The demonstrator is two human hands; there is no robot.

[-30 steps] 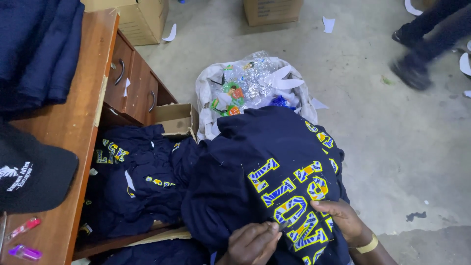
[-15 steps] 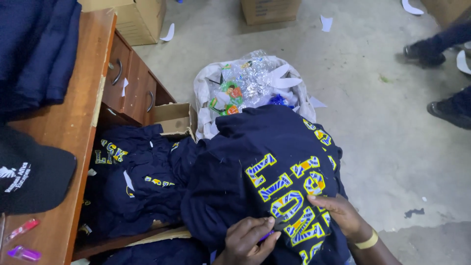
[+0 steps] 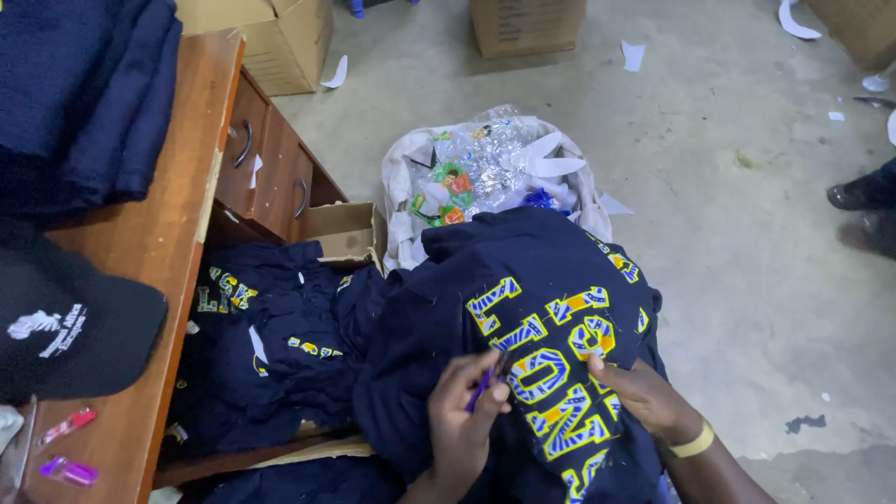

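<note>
1. Since half a second ago your left hand has crept up the navy sweatshirt toward the lettering, and the shoes at the upper right have slid almost out of frame.
2. Your left hand is pressed together, pinching a small purple tool – its tip points up and right, into the yellow-and-blue applique letters.
3. Your right hand, a yellow wristband at the wrist, lies flat and spread, holding the fabric down just right of the letters.
4. The lettering runs lengthwise along the sweatshirt, between your two hands – your left is the nearer to it.
5. A white sack of shiny wrappers sits just beyond; cardboard boxes stand further off on the floor.
6. A black cap and folded navy cloth rest on the wooden surface at your left.
</note>
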